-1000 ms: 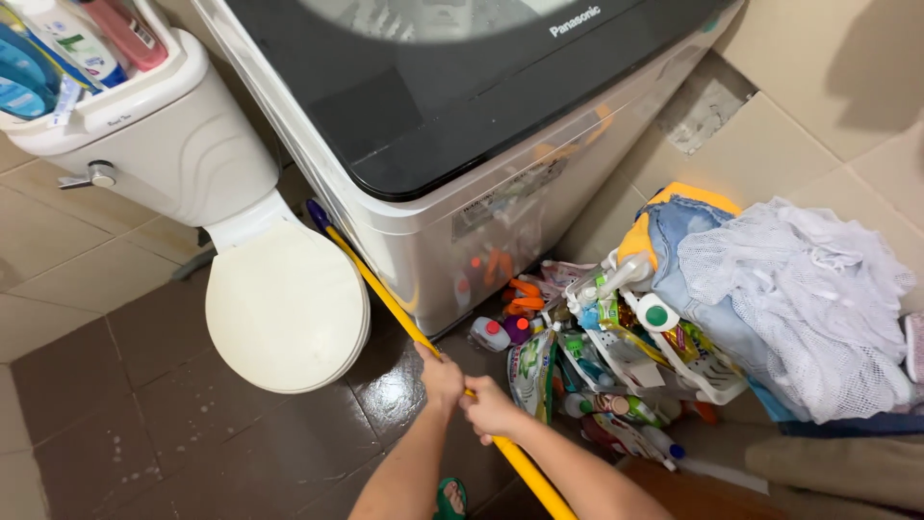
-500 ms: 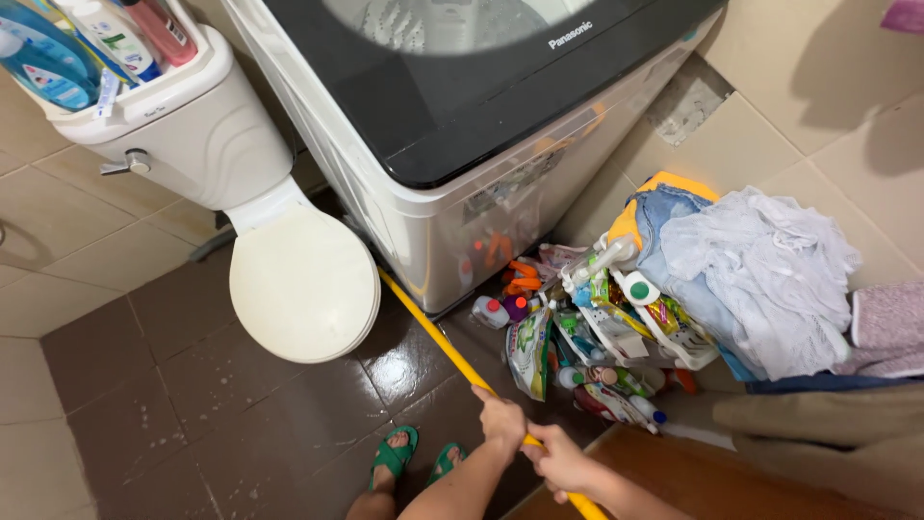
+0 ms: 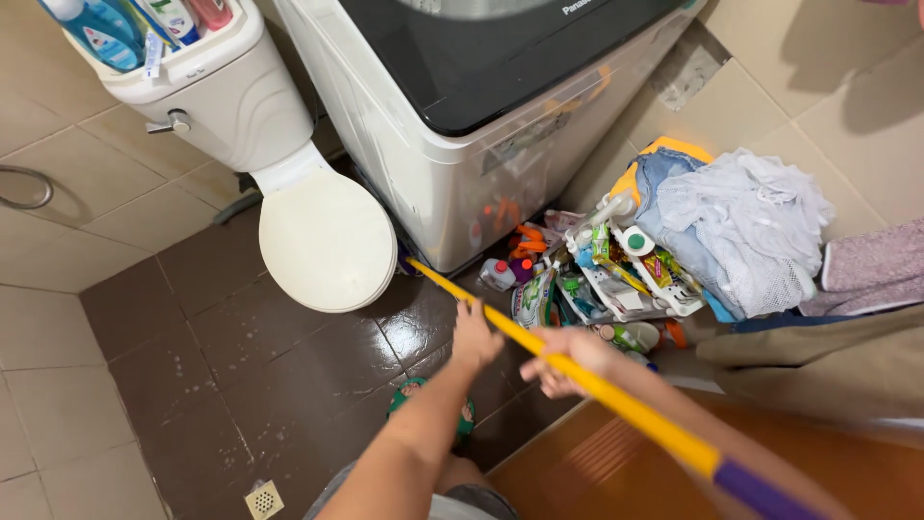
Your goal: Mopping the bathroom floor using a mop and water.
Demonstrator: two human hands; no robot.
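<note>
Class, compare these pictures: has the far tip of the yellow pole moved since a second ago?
Yes. The yellow pole has been drawn back out of the gap between the toilet and the washing machine; its tip now lies near the machine's front corner.

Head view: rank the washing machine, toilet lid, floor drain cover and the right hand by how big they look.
1. washing machine, cropped at the top
2. toilet lid
3. right hand, though it is nearer the camera, so its true rank is unsure
4. floor drain cover
</note>
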